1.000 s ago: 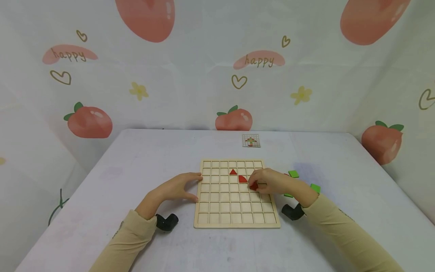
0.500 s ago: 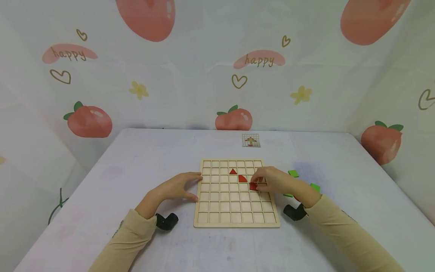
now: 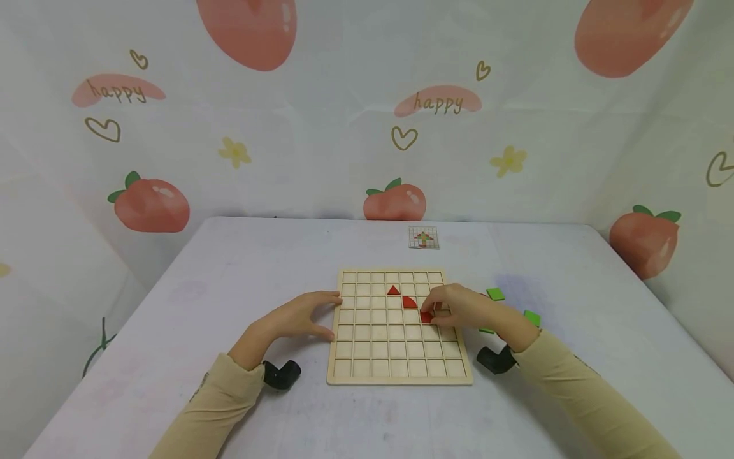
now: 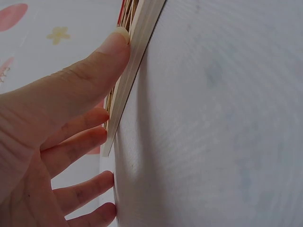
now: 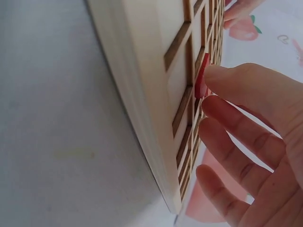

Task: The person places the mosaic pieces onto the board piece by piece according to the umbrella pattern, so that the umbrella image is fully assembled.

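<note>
A wooden grid board lies on the table between both hands. My right hand is over its right part, thumb and fingertips pinching a small red tile. In the right wrist view that red tile stands tilted at a cell, the thumb against it and part of it hidden. Up and to the left, a red triangle tile and a red quarter-circle tile sit in cells. My left hand has its fingers spread, with thumb and fingertips touching the board's left edge.
Green tiles lie right of the board, some partly behind the right forearm. A small card with a gridded red and green picture lies beyond the board. A black wrist device shows beneath each forearm. A patterned cloth hangs behind the table.
The right hand shifts slightly away and back over the same cells, and the red tile in its fingers changes its tilt. The left hand and the board stay put.
</note>
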`<action>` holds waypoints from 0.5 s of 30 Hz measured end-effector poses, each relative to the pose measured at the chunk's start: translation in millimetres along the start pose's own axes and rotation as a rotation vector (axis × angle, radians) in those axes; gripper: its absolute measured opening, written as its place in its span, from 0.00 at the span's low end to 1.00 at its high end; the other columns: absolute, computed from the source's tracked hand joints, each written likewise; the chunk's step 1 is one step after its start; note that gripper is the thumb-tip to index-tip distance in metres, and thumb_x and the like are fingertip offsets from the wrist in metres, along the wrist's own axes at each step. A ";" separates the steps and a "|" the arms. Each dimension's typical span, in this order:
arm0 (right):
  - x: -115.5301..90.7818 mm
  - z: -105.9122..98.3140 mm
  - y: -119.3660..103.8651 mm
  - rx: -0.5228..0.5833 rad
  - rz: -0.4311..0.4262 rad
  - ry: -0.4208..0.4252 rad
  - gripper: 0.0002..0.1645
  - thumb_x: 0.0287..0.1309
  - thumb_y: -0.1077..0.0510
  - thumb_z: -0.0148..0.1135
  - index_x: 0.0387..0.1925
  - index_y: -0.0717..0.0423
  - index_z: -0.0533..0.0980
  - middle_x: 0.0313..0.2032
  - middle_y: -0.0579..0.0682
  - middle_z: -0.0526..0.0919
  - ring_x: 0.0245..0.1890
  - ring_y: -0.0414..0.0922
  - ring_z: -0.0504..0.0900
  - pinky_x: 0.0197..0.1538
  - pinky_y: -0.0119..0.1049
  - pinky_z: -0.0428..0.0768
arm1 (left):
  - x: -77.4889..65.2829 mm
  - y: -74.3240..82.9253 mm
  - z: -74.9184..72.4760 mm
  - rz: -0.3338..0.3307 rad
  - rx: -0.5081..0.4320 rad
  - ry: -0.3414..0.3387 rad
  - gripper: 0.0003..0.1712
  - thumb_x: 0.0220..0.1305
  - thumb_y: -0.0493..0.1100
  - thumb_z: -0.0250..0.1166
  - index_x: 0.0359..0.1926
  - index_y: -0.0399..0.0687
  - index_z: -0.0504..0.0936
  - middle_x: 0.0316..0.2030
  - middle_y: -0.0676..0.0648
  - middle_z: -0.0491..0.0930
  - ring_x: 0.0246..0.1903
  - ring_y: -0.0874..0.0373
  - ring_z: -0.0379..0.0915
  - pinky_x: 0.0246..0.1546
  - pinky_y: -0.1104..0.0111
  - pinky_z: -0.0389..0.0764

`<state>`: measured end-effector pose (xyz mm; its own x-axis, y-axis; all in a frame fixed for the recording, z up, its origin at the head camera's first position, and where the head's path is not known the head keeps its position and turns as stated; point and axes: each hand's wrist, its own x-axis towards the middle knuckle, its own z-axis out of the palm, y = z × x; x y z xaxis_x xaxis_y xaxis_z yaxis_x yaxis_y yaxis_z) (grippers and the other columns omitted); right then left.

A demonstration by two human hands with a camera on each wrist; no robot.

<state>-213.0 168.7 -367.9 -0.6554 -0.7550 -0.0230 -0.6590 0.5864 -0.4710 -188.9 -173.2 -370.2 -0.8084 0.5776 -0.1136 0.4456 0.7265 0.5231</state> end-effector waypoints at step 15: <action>-33.3 -21.3 18.4 0.028 0.086 0.146 0.11 0.54 0.63 0.64 0.41 0.61 0.79 0.38 0.51 0.84 0.35 0.41 0.77 0.38 0.31 0.80 | 0.3 0.7 0.5 -0.015 -0.013 -0.005 0.40 0.49 0.47 0.72 0.62 0.37 0.69 0.66 0.36 0.64 0.67 0.38 0.56 0.67 0.47 0.60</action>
<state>-211.2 210.9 -357.0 -0.7569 -0.6505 0.0635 -0.5890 0.6367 -0.4976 -188.6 -172.4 -370.3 -0.8130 0.5686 -0.1257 0.4285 0.7303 0.5320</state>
